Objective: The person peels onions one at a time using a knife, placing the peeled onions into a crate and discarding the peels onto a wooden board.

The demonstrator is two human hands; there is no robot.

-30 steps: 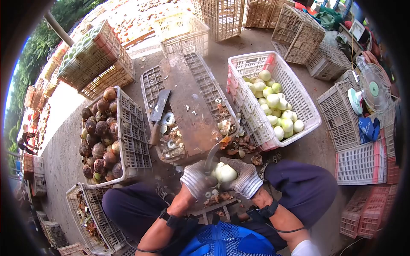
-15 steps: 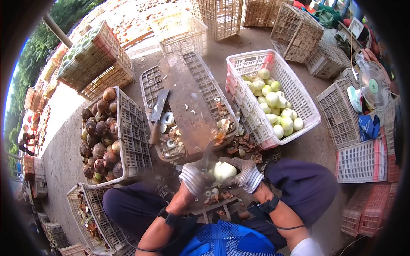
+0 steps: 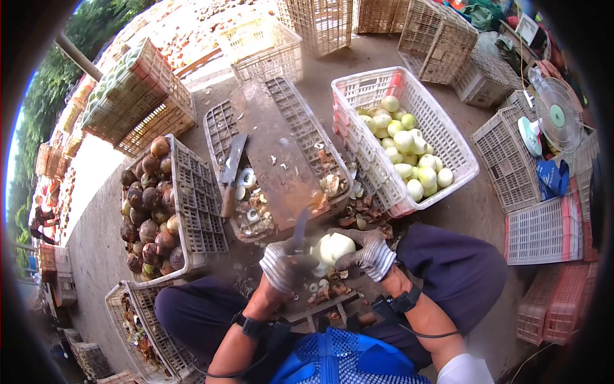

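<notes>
My left hand, in a grey-and-white striped glove, is closed round a knife whose blade points up and away from me. Its handle is hidden in the glove. A pale, peeled onion sits between both hands, above my lap. Gloved fingers of my right hand grip that onion from the right side. Just beyond, a worn board lies across an upturned crate. On its left rests a cleaver with a wooden handle, near cut onion ends and scraps.
Unpeeled onions fill a crate on the left. Peeled onions lie in a white-and-red crate on the right. Skins litter the ground. A fan stands at the right among stacked crates. Scraps lie in a crate lower left.
The onion has turned slightly in my hands, and the knife has shifted a little left of it, its blade more upright. The camera view has also shifted slightly.
</notes>
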